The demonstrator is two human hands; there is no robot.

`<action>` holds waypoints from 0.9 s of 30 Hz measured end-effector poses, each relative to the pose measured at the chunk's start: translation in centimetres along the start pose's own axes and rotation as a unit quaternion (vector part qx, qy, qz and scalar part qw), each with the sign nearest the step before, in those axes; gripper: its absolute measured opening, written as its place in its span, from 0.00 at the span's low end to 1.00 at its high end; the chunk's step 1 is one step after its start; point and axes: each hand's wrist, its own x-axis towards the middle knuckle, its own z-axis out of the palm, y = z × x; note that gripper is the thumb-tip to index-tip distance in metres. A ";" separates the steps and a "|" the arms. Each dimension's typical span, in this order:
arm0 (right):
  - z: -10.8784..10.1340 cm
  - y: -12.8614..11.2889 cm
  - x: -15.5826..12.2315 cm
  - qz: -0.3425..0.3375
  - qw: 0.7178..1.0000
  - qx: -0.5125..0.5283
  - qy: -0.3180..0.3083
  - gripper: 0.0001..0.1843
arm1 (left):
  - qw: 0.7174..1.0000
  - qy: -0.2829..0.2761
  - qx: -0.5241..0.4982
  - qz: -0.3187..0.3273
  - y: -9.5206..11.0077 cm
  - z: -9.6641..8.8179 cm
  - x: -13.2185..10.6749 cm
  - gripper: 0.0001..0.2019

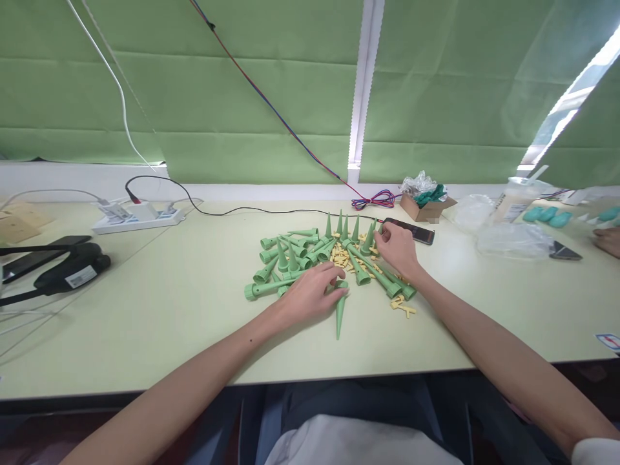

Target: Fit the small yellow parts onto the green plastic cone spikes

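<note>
My left hand (317, 289) is closed on the wide end of a green plastic spike (340, 320), whose point faces me on the table. Beyond it, my right hand (398, 247) reaches to the far side of the pile, its fingers pinched at an upright green plastic cone (369, 240); the fingertips partly hide the contact. Around my hands lie several hollow green spikes (264, 289), some on their sides and others standing point up. Small yellow plastic pieces (341, 256) are heaped among them. A few more yellow pieces (402, 307) lie apart, at the near right.
A phone (411, 231) and a small cardboard box (425, 208) sit behind my right hand. At left are a power strip (138, 218) and a black device (72, 268). A drink cup (516, 200) stands at right, near another person's hand (609, 240). A black cable (252, 209) crosses the back.
</note>
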 end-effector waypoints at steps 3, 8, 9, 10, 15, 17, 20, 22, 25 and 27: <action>0.0 0.0 0.0 0.003 1.000 0.005 -0.002 0.11 | 1.000 0.004 -0.004 -0.001 -0.1 0.0 0.0 0.10; -0.1 -0.1 0.0 0.014 1.000 0.009 0.001 0.13 | 1.000 0.005 -0.009 -0.003 -0.1 0.0 -0.1 0.11; -0.1 -0.1 0.0 0.020 1.000 0.011 0.005 0.13 | 1.000 0.004 -0.007 -0.004 -0.1 0.0 -0.1 0.11; -0.2 -0.2 0.0 0.025 1.000 0.015 0.010 0.12 | 1.000 0.005 -0.005 -0.004 -0.1 0.0 -0.1 0.11; -0.7 -0.7 -0.1 0.018 0.995 0.060 0.078 0.12 | 1.000 -0.001 0.003 -0.009 0.1 0.0 -0.1 0.12; -1.1 -1.1 -0.3 -0.007 0.991 0.074 0.109 0.10 | 1.000 -0.004 0.006 -0.012 0.1 0.0 -0.1 0.13; -1.4 -2.0 -0.9 -0.065 0.987 0.097 0.114 0.07 | 1.000 -0.009 0.008 -0.007 0.1 0.0 -0.1 0.13; -1.4 -2.7 -1.4 -0.105 0.985 0.109 0.087 0.08 | 1.000 -0.016 0.010 0.004 0.1 0.0 -0.1 0.13; -1.0 -3.7 -2.3 -0.166 0.978 0.127 -0.015 0.07 | 1.000 -0.021 0.013 0.014 -0.1 0.1 -0.1 0.12; -0.6 -4.1 -2.8 -0.184 0.972 0.124 -0.083 0.07 | 1.000 -0.021 0.011 0.014 -0.2 0.2 0.0 0.12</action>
